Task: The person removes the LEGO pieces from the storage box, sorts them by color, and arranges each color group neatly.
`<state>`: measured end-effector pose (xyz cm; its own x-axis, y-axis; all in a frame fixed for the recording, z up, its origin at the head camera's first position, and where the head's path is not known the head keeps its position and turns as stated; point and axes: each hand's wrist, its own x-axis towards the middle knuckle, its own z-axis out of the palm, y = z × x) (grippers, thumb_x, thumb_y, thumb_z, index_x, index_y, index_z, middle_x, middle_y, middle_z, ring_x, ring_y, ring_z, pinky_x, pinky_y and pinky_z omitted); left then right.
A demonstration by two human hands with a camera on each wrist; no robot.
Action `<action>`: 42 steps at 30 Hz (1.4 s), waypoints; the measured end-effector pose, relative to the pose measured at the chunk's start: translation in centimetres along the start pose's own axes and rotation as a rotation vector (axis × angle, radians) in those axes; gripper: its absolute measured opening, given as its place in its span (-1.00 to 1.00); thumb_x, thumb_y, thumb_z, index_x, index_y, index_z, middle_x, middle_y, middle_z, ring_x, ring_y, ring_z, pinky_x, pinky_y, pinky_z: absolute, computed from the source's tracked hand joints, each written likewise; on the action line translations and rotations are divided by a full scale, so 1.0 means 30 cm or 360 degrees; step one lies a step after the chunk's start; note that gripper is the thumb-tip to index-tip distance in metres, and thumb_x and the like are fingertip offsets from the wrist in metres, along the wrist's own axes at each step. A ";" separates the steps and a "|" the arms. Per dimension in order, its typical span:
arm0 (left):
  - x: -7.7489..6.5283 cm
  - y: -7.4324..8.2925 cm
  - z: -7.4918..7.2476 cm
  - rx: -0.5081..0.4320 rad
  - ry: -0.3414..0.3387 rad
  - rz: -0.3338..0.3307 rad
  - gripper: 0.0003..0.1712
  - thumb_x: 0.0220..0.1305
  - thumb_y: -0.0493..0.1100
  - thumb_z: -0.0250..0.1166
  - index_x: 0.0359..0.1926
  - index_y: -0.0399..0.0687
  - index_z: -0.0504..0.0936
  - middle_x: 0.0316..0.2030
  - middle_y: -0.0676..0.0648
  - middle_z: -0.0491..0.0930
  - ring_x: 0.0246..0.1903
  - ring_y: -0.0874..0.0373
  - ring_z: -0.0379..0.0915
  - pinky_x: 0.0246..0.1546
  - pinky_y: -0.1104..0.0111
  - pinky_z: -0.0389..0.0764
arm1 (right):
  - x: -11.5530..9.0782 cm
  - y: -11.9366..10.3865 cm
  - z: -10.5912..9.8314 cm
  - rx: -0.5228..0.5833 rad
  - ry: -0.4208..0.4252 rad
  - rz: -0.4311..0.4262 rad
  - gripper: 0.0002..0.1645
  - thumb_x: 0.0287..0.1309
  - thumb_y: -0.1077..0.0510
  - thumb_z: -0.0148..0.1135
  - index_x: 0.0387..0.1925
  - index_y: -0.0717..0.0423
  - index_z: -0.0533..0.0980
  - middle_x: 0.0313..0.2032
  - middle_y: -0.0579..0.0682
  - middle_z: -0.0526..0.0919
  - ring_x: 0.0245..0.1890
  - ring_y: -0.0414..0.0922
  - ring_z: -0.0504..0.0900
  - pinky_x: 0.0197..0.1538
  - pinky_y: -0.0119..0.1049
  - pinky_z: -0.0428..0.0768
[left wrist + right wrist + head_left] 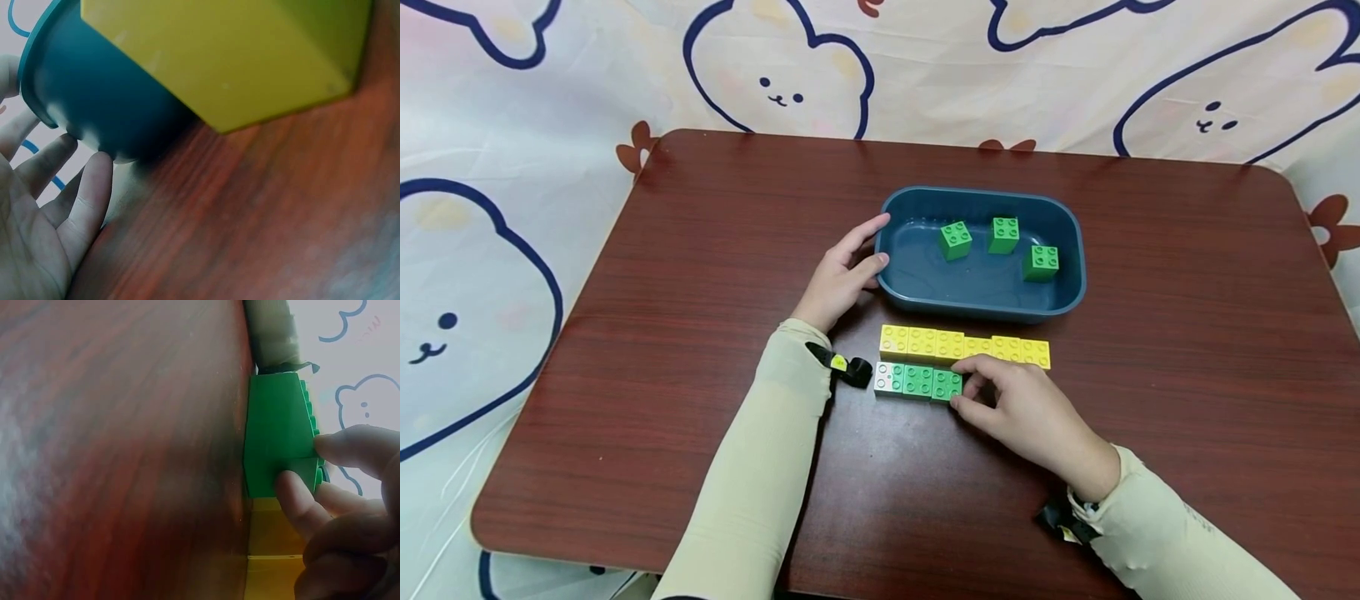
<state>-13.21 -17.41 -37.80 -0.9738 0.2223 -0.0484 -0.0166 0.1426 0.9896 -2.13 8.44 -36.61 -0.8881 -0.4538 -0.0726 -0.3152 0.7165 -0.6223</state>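
Observation:
My left hand (838, 279) rests its fingertips against the left end of a blue plastic bin (977, 310); the left wrist view shows them on the outer wall. My right hand (1033, 408) pinches the green toy building block (947, 385) at the right end of a short row of green blocks (918, 380). In the right wrist view, thumb and fingers are around the end of that green block (275, 419). Directly behind, a longer row of yellow blocks (936, 343) lies parallel, the right hand partly covering it. The two rows line up at their left ends.
Three green blocks (956, 241) stand apart inside the bin. All of this sits on a dark red-brown wooden table (737, 208). A pale cloth (940, 83) printed with cartoon animals hangs behind the table. A dark wrist camera (853, 372) sits close to the left end of the rows.

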 end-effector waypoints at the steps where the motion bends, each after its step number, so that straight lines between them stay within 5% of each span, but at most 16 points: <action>1: -0.001 0.002 0.001 0.0001 0.0003 -0.0002 -0.38 0.47 -0.24 0.13 0.50 0.03 0.30 0.37 -0.23 0.37 -0.01 -0.20 0.53 -0.08 0.18 0.63 | 0.000 0.000 0.001 0.0001 -0.0001 0.0001 -0.67 0.15 0.05 0.42 -0.04 -0.01 0.64 -0.43 -0.36 0.62 -0.60 -0.38 0.41 -0.39 -0.35 0.48; 24: 0.000 0.000 -0.001 -0.0005 -0.0002 -0.0008 -0.38 0.48 -0.23 0.12 0.50 0.05 0.30 0.39 -0.20 0.36 0.03 -0.16 0.53 -0.05 0.10 0.63 | 0.004 0.003 -0.003 -0.0027 -0.0029 -0.0032 -0.60 0.20 0.04 0.41 0.06 0.03 0.63 -0.60 -0.39 0.48 -0.62 -0.40 0.42 -0.44 -0.37 0.48; 42: 0.001 -0.002 0.000 0.0007 -0.0001 -0.0016 -0.39 0.48 -0.22 0.12 0.50 0.06 0.30 0.40 -0.20 0.35 0.08 -0.14 0.50 -0.03 0.10 0.62 | 0.006 0.005 0.005 -0.0017 0.0005 -0.0010 -0.60 0.18 0.03 0.42 0.05 0.02 0.63 -0.50 -0.37 0.54 -0.57 -0.37 0.44 -0.37 -0.33 0.50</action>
<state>-13.24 -17.42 -37.85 -0.9734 0.2217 -0.0586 -0.0255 0.1491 0.9885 -2.29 8.38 -36.83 -0.8873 -0.4564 -0.0663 -0.3242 0.7195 -0.6142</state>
